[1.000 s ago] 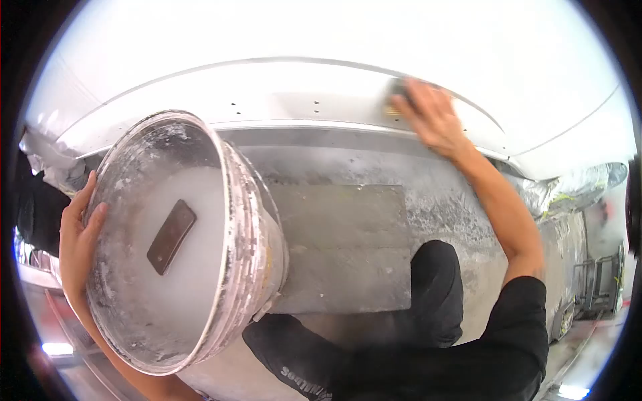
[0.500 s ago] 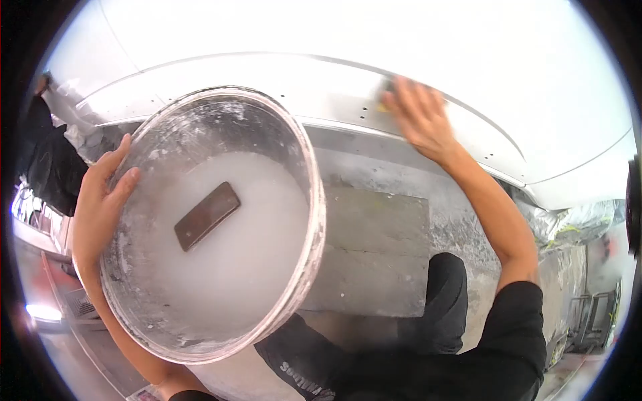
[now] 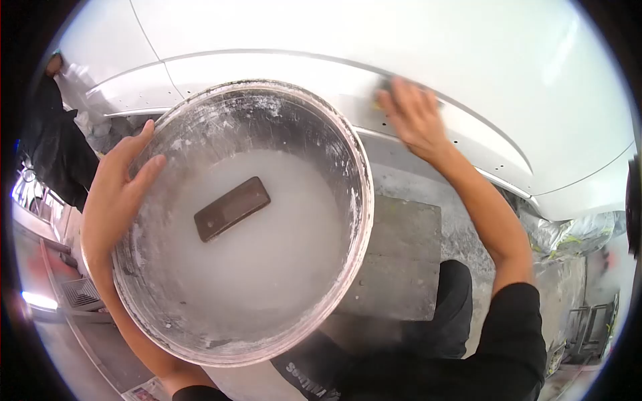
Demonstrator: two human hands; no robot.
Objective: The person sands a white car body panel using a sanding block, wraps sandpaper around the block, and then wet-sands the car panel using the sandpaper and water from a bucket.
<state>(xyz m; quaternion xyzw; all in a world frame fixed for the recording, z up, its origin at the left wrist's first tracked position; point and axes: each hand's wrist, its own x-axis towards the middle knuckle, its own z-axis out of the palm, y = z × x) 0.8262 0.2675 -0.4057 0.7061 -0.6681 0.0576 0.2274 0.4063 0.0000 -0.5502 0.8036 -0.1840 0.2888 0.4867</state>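
My left hand (image 3: 120,194) grips the left side of a large round bucket (image 3: 364,220), its thumb over the rim. Cloudy whitish water (image 3: 267,281) lies inside the bucket, and residue streaks its walls. A brown rectangular block (image 3: 233,208) with a small pale spot sits at the water's surface. Up on the right, my right hand (image 3: 418,123) presses a dark pad with a yellowish edge (image 3: 380,100) against the lower part of a white car body panel (image 3: 321,73). Motion blurs the fingers, and most of the pad is hidden under them.
A grey slab (image 3: 401,260) lies on the floor below the panel, right of the bucket. Crumpled plastic sheeting (image 3: 575,234) is at the right. Dark cloth, perhaps another person's clothing (image 3: 57,144), shows at the far left. My bent knee (image 3: 455,294) is near the slab.
The bucket has shifted right and looks larger, with my left hand still on it. My right hand keeps the pad at nearly the same stretch of panel.
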